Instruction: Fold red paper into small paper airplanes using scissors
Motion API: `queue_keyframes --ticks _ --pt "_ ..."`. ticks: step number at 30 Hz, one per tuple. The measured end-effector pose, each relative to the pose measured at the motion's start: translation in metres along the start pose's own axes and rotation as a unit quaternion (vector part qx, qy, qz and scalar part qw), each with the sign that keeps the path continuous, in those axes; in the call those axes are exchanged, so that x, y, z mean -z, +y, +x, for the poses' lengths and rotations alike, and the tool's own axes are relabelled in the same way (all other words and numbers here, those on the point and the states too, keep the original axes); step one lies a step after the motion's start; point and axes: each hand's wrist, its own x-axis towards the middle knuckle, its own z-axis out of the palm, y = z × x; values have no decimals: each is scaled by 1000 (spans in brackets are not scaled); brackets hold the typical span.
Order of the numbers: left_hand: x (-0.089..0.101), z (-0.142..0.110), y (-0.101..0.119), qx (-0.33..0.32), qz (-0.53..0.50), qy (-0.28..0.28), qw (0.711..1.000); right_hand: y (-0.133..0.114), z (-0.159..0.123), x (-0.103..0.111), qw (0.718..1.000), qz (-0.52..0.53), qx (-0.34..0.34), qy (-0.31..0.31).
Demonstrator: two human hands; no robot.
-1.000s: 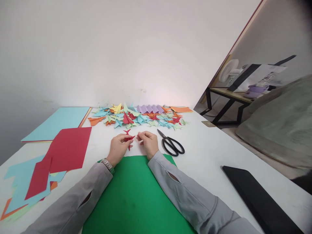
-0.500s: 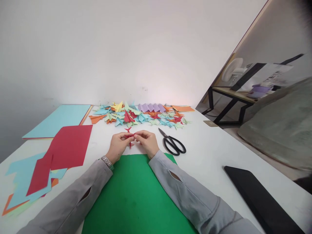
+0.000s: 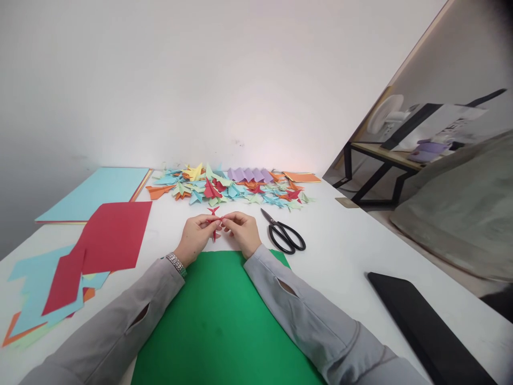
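Between my two hands is a small red folded-paper plane (image 3: 214,236), its forked end showing above the fingers and its pointed end below. My left hand (image 3: 194,238), a metal-link watch band at the wrist, pinches it from the left with thumb and forefinger. From the other side my right hand (image 3: 242,233) is closed in a pinch on the red paper, its fingertips meeting those of the left. The fingers hide the middle of the plane. Under my forearms lies a green sheet (image 3: 224,315). Black-handled scissors (image 3: 284,233) rest just right of my right hand.
Along the wall runs a pile of colourful folded-paper planes (image 3: 212,188) with a pleated purple paper (image 3: 249,175). At left are a stack of sheets (image 3: 96,192), a red sheet (image 3: 120,235) and paper scraps (image 3: 44,289). A long black object (image 3: 425,326) lies at right.
Both hands keep their pinch on the red paper plane, with only slight finger movement. The whole view has shifted a little; the other things lie as before.
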Motion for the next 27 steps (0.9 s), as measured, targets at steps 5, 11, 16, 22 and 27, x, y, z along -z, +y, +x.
queue_keyframes --ticks 5,11,16,22,27 --pt "1 1 -3 -49 29 1 998 1 -1 2 1000 -13 5 -5" --pt "3 2 -5 -69 88 26 993 2 -1 3 1000 -30 -3 -1" --pt "3 1 -2 -85 120 22 989 2 -1 3 999 -37 -9 -5" --pt "3 3 -6 -103 120 20 987 1 -2 2 999 -43 -13 -3" --pt "2 1 -4 -79 56 19 995 1 -2 2 999 -41 -4 -11"
